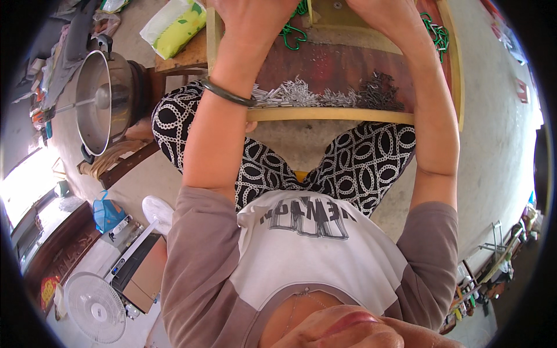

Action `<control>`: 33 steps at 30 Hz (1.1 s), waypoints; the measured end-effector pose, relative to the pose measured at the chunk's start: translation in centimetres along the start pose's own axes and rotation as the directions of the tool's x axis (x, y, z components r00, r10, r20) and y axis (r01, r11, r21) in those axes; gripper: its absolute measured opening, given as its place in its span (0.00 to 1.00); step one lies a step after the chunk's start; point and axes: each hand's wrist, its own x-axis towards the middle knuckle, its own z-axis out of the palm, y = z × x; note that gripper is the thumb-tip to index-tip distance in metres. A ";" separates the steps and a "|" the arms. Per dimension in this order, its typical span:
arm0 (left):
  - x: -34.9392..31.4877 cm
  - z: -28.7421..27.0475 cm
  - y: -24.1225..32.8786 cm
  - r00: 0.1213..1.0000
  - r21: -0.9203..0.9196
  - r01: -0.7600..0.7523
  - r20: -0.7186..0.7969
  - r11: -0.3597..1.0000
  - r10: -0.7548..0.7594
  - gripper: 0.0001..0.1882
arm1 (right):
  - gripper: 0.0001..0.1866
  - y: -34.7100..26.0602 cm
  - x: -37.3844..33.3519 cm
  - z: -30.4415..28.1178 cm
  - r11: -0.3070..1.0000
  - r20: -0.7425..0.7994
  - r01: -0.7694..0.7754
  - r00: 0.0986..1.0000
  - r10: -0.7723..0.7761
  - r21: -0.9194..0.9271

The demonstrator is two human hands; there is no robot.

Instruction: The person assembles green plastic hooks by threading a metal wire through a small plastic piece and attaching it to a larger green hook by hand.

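Observation:
At the top edge, my left hand (pixel 255 13) and my right hand (pixel 383 10) reach over a wood-rimmed work tray (pixel 325 115). Both hands are cut off by the picture's edge, so their fingers, and anything in them, are hidden. Beside my left hand lie green metal clips (pixel 294 37) shaped like carabiners. More green clips (pixel 439 37) are heaped past my right wrist, along the tray's right side. Along the near rim lies a pile of small silver pins (pixel 290 93). To its right is a pile of small dark metal parts (pixel 378 91), too fine to make out.
The tray sits just beyond my knees. On the left, a green and white soft pack (pixel 174 29) lies on a wooden stool (pixel 188 55). A large metal pan (pixel 93 104) stands farther left. A white fan (pixel 96 307) is at lower left, and cluttered shelving (pixel 481 284) at lower right.

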 end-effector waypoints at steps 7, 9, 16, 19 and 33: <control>-0.1 0.2 -0.1 0.998 0.053 0.039 0.037 0.998 -0.041 0.37 | 0.25 0.0 0.0 0.2 1.000 -0.013 0.012 1.000 -0.012 0.010; -0.2 0.2 -0.2 0.999 0.060 0.035 0.031 0.998 -0.037 0.37 | 0.25 0.0 0.2 0.5 1.000 -0.002 0.004 1.000 -0.004 0.018; 0.1 0.4 0.0 0.999 0.066 0.044 0.016 0.997 -0.045 0.36 | 0.25 0.2 0.0 0.3 1.000 -0.021 0.013 1.000 -0.013 0.012; -0.1 0.4 -0.2 0.998 0.083 0.053 0.041 0.995 -0.056 0.35 | 0.25 0.1 -0.1 0.1 1.000 0.004 -0.003 1.000 0.003 0.010; -0.1 0.3 -0.3 0.996 0.060 0.062 0.061 0.996 -0.065 0.36 | 0.26 -0.1 -0.4 -0.1 0.999 0.026 -0.014 1.000 0.015 -0.035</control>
